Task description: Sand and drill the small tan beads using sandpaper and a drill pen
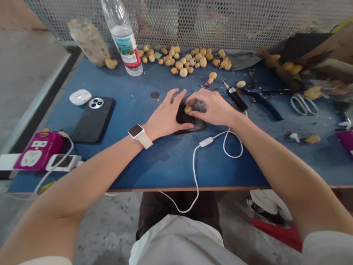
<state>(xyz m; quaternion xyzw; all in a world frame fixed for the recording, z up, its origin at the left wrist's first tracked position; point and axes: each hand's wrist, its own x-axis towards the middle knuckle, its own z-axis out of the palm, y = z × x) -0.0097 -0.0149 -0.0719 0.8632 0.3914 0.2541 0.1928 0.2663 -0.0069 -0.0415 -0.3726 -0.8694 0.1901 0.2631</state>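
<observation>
Because the right hand point(214, 107) pinches the rounded tan piece point(188, 109) over the dark pad point(198, 125) — the left hand point(166, 116) spread beside it, gripping nothing visible — a loosened pinch could let it roll away.

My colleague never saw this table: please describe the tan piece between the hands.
On the blue table, find the dark pad partly under the left hand. There, the right hand pinches one small tan piece; its many lookalikes farther back lie untouched.
</observation>
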